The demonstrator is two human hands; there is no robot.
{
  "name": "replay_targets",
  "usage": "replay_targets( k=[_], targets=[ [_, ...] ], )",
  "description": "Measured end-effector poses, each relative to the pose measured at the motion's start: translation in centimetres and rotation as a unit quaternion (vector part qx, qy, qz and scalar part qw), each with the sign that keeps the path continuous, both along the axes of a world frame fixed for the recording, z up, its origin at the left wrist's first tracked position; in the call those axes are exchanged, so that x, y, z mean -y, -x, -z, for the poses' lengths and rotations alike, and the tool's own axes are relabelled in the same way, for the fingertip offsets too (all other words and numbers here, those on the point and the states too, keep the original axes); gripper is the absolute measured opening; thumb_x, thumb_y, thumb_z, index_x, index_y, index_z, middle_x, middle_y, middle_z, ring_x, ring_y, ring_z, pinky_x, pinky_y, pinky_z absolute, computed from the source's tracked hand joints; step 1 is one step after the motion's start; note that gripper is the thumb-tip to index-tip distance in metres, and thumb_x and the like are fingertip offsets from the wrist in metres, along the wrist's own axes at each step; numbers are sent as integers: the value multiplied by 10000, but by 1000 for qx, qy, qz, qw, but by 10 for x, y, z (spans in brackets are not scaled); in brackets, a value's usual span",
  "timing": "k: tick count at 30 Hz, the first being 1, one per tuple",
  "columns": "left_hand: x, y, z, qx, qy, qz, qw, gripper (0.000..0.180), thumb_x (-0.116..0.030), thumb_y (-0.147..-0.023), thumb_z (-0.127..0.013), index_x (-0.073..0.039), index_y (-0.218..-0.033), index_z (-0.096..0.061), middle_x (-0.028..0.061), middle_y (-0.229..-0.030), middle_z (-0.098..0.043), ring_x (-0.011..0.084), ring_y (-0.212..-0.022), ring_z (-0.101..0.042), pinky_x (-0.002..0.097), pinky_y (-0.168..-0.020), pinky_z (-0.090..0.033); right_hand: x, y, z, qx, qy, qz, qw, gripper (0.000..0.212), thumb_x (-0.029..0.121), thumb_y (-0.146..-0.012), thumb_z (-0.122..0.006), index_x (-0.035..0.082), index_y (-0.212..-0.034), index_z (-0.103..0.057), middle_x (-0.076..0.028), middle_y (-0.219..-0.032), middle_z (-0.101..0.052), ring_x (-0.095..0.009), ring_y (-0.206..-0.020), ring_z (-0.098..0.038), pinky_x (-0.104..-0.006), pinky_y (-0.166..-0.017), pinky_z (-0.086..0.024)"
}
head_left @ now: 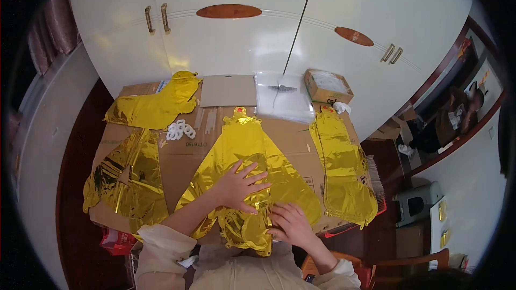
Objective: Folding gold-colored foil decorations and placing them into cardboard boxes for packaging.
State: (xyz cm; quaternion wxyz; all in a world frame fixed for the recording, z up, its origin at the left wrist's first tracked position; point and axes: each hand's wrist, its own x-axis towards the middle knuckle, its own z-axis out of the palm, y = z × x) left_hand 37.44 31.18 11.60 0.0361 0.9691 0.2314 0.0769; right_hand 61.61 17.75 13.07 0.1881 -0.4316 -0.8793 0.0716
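Note:
A flat gold foil balloon [243, 142] lies spread at the middle of the cardboard-covered table, its red-marked tab at the far end and its near part folded and crumpled. My left hand [236, 187] rests flat on it, fingers spread, holding nothing. At the right side of the folded part, my right hand [293, 226] has its bent fingers and thumb on the foil's edge. More flat gold foil pieces lie around: one piece [131, 177] at the left, another piece [156, 104] at the far left, and a long piece [344, 169] at the right.
White rings [180, 130] and pale strips sit left of the balloon's tip. Along the back are a grey-brown board [228, 91], clear plastic bags [282, 99] and a small cardboard box [329, 87]. White cabinets [226, 37] stand behind. Another person [457, 115] shows beyond a doorway at right.

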Motion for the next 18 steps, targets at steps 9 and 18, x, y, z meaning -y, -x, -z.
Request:
replay_targets(
  k=[9, 18],
  targets=[
    [1, -1, 2, 10, 6, -4, 1000, 896, -794, -731, -573, -282, -1454, -440, 25, -1528, -392, 354, -1431, -286, 626, -1136, -190, 16, 3, 11, -20, 25, -39, 999, 379, 328, -856, -685, 80, -1139, -644, -50, -1224, -613, -211, -1204, -558, -361, -1000, -423],
    [0, 0, 1, -1, -1, -1, 1000, 905, -794, -727, -575, -275, -1457, -437, 27, -1526, -395, 352, -1433, -282, 628, -1134, -195, 9, -2, 5, 9, 72, -58, 996, 421, 383, -856, -673, 94, -1155, -607, -53, -1295, -563, -218, -1212, -547, -377, -970, -416]
  ],
)
